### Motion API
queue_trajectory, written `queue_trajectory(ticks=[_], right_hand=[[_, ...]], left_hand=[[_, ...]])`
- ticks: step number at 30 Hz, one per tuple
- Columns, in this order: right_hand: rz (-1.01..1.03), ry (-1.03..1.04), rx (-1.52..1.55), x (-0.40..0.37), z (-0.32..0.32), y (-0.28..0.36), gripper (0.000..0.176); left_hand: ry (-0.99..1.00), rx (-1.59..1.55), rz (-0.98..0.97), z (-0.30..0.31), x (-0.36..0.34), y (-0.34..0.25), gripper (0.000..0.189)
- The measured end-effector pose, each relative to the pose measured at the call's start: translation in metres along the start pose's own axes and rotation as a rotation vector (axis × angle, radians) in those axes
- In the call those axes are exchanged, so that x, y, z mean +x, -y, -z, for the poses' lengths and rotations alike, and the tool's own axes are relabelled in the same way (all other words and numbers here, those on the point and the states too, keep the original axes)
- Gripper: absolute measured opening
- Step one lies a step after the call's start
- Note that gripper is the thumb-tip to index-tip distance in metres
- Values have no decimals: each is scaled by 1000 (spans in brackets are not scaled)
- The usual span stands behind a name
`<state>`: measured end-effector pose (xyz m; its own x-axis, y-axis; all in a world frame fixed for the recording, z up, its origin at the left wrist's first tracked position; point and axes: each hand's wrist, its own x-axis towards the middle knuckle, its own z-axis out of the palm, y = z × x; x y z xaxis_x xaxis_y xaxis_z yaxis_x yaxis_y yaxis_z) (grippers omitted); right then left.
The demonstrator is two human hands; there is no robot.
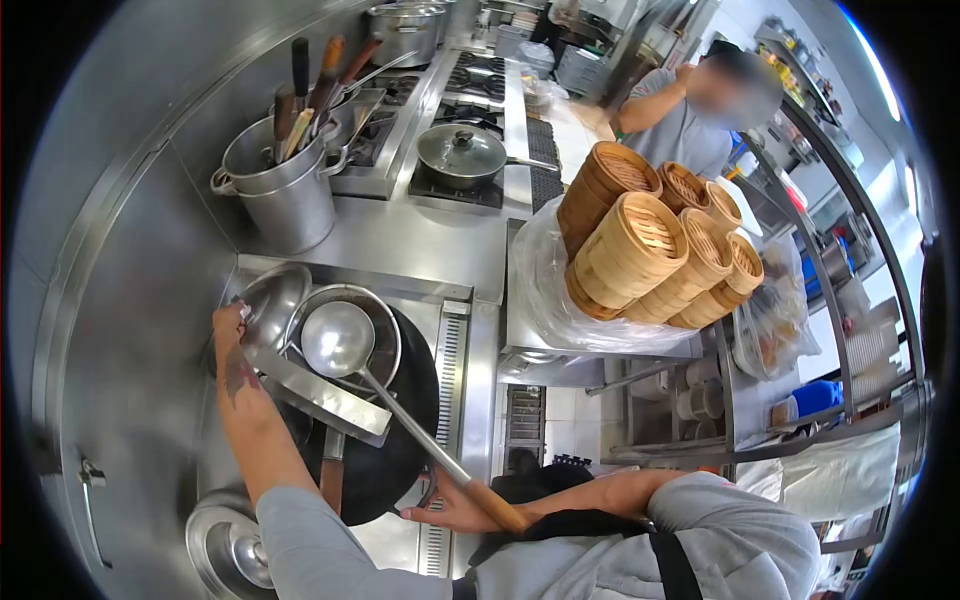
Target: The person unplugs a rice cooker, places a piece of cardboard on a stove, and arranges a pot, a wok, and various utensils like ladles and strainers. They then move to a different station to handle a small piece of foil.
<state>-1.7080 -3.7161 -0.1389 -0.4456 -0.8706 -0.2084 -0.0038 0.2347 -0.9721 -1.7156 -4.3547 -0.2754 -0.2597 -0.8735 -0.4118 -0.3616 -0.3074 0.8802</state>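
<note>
Both hands busy at the wok station

Left arm's stretched way out front, wrist bent, left hand (230,322) curled shut on the rim of a steel bowl (272,300) sitting at the wok's far-left edge. Right hand (447,512) is tucked in close to the body, wrapped around the wooden end of a ladle (337,338). The ladle's long handle slants up and its cup hangs over the black wok (405,440). Bamboo steamers (640,250) are stacked off to the right.
</note>
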Motion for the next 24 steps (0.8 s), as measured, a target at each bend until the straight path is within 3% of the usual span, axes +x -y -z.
queue_trajectory(ticks=[3,6,9,11,13,15,20,24], right_hand=[[56,-17,-8,0,5,9,114],[40,41,-9,2,8,-11,112],[0,14,94,9,9,-39,107],[-369,224,230,13,28,8,97],[-353,179,310,14,31,17,92],[-389,161,310,16,32,6,93],[-404,177,413,17,28,-16,97],[-432,196,523,20,34,-5,101]], left_hand=[[175,-206,-3,4,-29,-17,14],[119,-353,-18,10,-12,-18,9],[58,-363,-88,15,-54,-49,11],[139,-462,-225,18,-100,-73,19],[232,-577,-325,28,-129,-87,23],[241,-510,-384,32,-185,-118,26],[-29,-321,-774,65,-274,-156,29],[-134,-49,-718,104,-366,-184,25]])
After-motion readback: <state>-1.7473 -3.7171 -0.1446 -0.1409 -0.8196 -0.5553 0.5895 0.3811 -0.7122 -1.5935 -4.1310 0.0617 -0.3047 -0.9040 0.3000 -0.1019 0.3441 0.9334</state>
